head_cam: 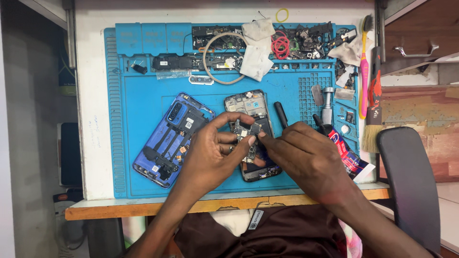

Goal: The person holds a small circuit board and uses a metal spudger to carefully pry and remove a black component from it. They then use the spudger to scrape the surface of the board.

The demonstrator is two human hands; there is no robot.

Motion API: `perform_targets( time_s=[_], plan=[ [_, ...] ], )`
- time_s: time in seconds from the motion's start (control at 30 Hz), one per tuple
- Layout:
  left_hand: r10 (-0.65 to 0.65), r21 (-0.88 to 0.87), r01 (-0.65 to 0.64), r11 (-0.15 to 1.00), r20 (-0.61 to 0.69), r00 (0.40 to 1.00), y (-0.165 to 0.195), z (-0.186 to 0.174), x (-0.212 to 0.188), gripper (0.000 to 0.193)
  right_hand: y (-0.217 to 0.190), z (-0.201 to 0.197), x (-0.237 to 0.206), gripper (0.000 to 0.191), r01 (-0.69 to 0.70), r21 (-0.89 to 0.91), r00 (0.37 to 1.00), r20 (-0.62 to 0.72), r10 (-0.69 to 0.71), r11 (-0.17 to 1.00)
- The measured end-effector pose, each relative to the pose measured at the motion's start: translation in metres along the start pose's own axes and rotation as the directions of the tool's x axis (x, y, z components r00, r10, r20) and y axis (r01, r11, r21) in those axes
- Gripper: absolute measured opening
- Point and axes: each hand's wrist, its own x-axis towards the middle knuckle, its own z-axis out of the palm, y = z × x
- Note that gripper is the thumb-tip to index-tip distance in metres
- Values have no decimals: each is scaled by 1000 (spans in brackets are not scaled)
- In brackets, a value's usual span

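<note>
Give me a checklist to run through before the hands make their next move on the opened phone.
1. Left hand grips the circuit board: ok.
2. Right hand fingertips meet the board edge: ok.
3. Opened phone lies flat on the blue mat: ok.
4. Blue back cover sits apart, left of the phone: ok.
5. Black-handled tool within reach beside the phone: ok.
6. Board free of connectors: cannot tell, hands cover it.

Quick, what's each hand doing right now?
Left hand: fingers pinched on the circuit board over the opened phone.
Right hand: fingertips closed on the same board's edge.
</note>
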Motion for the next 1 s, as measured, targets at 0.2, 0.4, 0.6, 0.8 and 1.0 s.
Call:
perform_targets(
  time_s=[0.2, 0.4, 0.6, 0.8, 1.0],
  plan=[
    [20, 47, -19, 999, -24, 1000, 1, 2, -2, 35, -4, 2, -2, 37, 0, -17, 1000, 10, 0, 1000],
    [-24, 105, 31, 994, -68, 997, 3, 6, -3, 35, -6, 4, -3, 37, -14, -30, 1000, 19, 15, 999],
    [21, 164, -7, 986, -83, 996, 3, 11, -4, 37, -9, 7, -4, 34, -34, -45, 999, 18, 34, 998],
    [79, 255, -45, 966, -123, 989, -1, 17, -7, 38, -15, 12, -4, 30, -69, -44, 998, 6, 70, 997],
    [128, 321, -83, 943, -121, 984, -2, 20, -8, 38, -19, 11, -5, 32, -117, -4, 993, 19, 117, 993]
  ],
)
